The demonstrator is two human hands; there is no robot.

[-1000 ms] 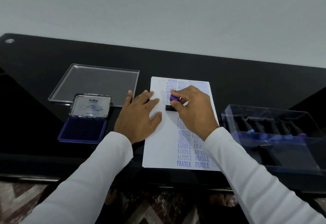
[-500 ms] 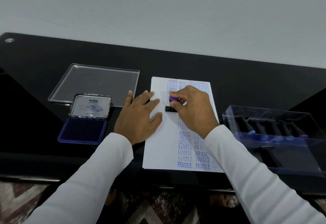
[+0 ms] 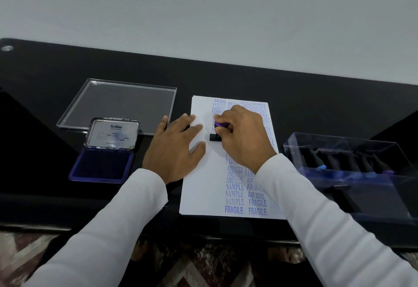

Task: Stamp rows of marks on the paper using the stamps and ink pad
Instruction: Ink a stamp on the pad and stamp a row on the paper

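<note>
A white paper (image 3: 199,187) lies on the black table, covered with blue marks such as SAMPLE, AIR MAIL, AMENDED and FRAGILE. My right hand (image 3: 244,139) grips a stamp (image 3: 218,131) with a purple top and black base, its base down on the paper's upper middle. My left hand (image 3: 174,148) lies flat with spread fingers on the paper's left edge. An open blue ink pad (image 3: 101,165), lid raised, sits to the left of my left hand.
A clear plastic lid (image 3: 119,103) lies behind the ink pad. A clear box (image 3: 352,166) holding several more stamps stands at the right. The table's front edge (image 3: 135,228) runs below my sleeves, with patterned floor beneath.
Both hands and the stamp stay almost where they were; the stamp remains down on the paper. The view has shifted only slightly.
</note>
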